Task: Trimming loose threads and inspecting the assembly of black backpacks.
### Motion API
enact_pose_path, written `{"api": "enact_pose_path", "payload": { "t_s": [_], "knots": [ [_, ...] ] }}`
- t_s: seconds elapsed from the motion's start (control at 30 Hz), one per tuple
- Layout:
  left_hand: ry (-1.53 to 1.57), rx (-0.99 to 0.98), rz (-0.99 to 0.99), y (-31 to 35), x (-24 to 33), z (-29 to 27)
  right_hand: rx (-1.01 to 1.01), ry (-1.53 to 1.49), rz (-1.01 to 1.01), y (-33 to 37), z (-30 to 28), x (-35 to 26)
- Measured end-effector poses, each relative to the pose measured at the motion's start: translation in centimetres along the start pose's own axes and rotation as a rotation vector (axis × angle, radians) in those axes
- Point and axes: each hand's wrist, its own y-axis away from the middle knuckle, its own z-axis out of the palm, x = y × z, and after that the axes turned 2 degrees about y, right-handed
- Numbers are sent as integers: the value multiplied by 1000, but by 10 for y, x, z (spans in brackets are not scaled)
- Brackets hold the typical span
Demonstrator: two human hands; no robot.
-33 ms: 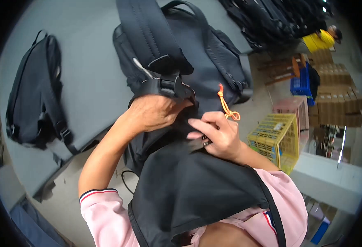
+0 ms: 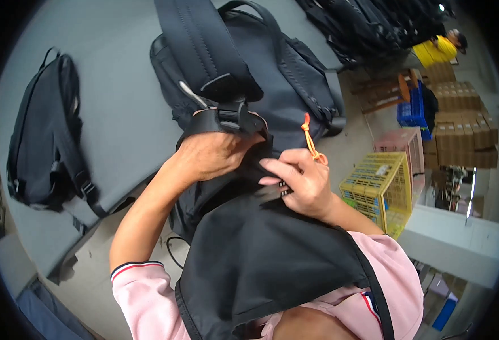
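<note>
A black backpack point(image 2: 272, 79) lies on the grey table, its padded shoulder strap point(image 2: 195, 42) stretched toward me. Webbing with a black plastic buckle point(image 2: 229, 116) loops over the back of my left hand point(image 2: 210, 153). That hand is closed, pinching dark strap material; its fingertips are partly hidden. Close beside it, my right hand point(image 2: 306, 187) is curled around small thread snips point(image 2: 269, 194), whose metal blades look blurred. An orange cord point(image 2: 308, 133) rises from behind the right hand. Black cloth of my apron point(image 2: 272, 255) spreads below both hands.
Another black backpack point(image 2: 48, 130) lies on the left of the grey table point(image 2: 119, 102). More black bags point(image 2: 374, 34) are piled at far right. Yellow crate point(image 2: 374, 181), blue crate point(image 2: 414, 113) and cardboard boxes point(image 2: 465, 136) stand on the right, with a person in yellow point(image 2: 436, 51) beyond.
The whole scene shifts slightly in view. The orange cord's lower loop has swung in behind my right hand. Both hands keep nearly the same places and grips.
</note>
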Motion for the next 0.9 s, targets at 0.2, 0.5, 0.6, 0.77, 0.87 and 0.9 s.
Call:
{"api": "enact_pose_path", "payload": {
  "t_s": [0.2, 0.5, 0.6, 0.77, 0.87, 0.9],
  "knots": [
    [310, 206, -240, -24, 4, 24, 179, 75, 75, 8, -6, 15],
    [739, 539, -446, -50, -6, 57, 256, 161, -140, 10, 1, 55],
    [709, 587, -493, -54, -11, 63, 278, 62, -103, 9, -4, 61],
    [581, 585, -507, -57, -1, 60, 211, -107, 230, 21, -29, 61],
    [540, 551, -531, -59, 2, 58, 159, -98, 449, 9, -44, 54],
    [508, 524, -560, -60, 3, 57, 120, -121, 497, 7, -48, 52]
  ]
}}
